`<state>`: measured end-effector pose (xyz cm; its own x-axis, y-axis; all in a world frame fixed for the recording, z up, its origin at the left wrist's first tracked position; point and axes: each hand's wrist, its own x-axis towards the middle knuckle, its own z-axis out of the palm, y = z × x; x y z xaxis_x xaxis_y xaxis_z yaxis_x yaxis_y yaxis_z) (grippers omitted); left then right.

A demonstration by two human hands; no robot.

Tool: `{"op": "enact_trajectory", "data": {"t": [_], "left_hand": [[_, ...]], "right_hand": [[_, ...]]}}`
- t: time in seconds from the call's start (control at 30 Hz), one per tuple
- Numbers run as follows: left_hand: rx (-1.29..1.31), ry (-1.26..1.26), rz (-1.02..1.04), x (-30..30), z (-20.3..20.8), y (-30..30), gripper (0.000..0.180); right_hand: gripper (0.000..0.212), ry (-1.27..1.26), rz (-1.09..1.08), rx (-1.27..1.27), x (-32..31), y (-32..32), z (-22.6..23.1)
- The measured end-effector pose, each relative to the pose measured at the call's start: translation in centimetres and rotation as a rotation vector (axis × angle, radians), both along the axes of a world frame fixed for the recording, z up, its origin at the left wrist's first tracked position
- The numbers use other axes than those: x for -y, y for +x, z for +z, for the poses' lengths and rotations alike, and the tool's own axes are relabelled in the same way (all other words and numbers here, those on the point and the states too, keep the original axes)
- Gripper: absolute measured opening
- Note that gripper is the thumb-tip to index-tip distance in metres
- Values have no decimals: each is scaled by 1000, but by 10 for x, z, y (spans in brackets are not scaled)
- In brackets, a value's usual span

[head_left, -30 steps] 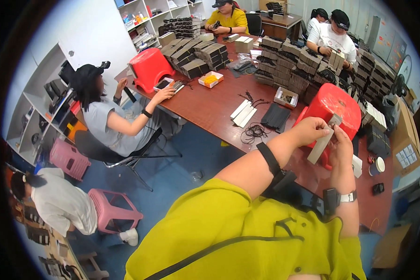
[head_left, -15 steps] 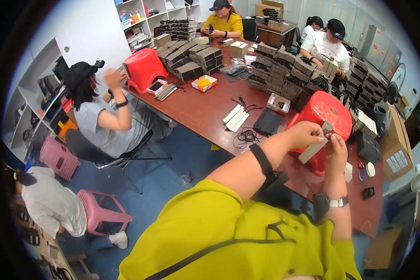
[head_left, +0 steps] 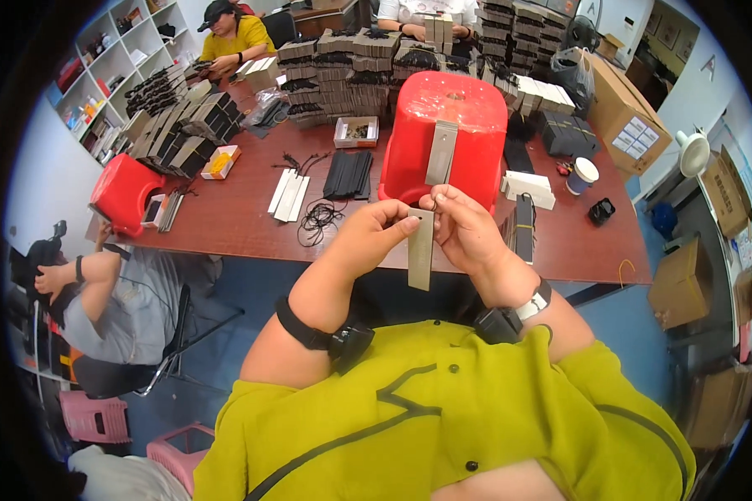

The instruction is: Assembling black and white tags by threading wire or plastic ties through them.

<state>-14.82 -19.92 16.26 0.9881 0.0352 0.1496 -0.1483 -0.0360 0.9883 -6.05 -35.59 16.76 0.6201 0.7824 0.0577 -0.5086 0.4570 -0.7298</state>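
My left hand [head_left: 378, 237] pinches the upper end of a narrow grey-beige card strip [head_left: 420, 260], which hangs upright with a small hole near its top. At that hole the fingertips of my right hand [head_left: 470, 227] are pressed together; what they grip, if anything, is too small to make out. Just beyond my hands stands a red plastic stool [head_left: 470, 104] on the table, with more card strips [head_left: 440, 154] in a stack against its side. Left of the stool lie white strips [head_left: 289, 195], a pile of black strips [head_left: 348, 174] and loose black cord [head_left: 320, 220].
The reddish-brown table [head_left: 234, 219] carries bundled strips [head_left: 334, 79] along its far side. A small-parts box [head_left: 356, 132], paper cup [head_left: 582, 176] and cardboard box [head_left: 631, 117] flank the stool. Co-workers sit at the left and far side; one wears a yellow top [head_left: 241, 40].
My view has swung to the right. Both hands have drawn back from the stool toward my body, and the strip, tilted before, now hangs nearly upright between them.
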Motion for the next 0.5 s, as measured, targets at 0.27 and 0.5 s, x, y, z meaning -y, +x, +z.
{"op": "enact_trajectory", "data": {"t": [0.27, 0.5], "left_hand": [[-10, 483, 239, 8, -6, -11, 14], [9, 268, 251, -18, -31, -10, 12]], "right_hand": [[6, -60, 12, 200, 0, 9, -21], [12, 150, -130, -112, -2, 13, -32]]}}
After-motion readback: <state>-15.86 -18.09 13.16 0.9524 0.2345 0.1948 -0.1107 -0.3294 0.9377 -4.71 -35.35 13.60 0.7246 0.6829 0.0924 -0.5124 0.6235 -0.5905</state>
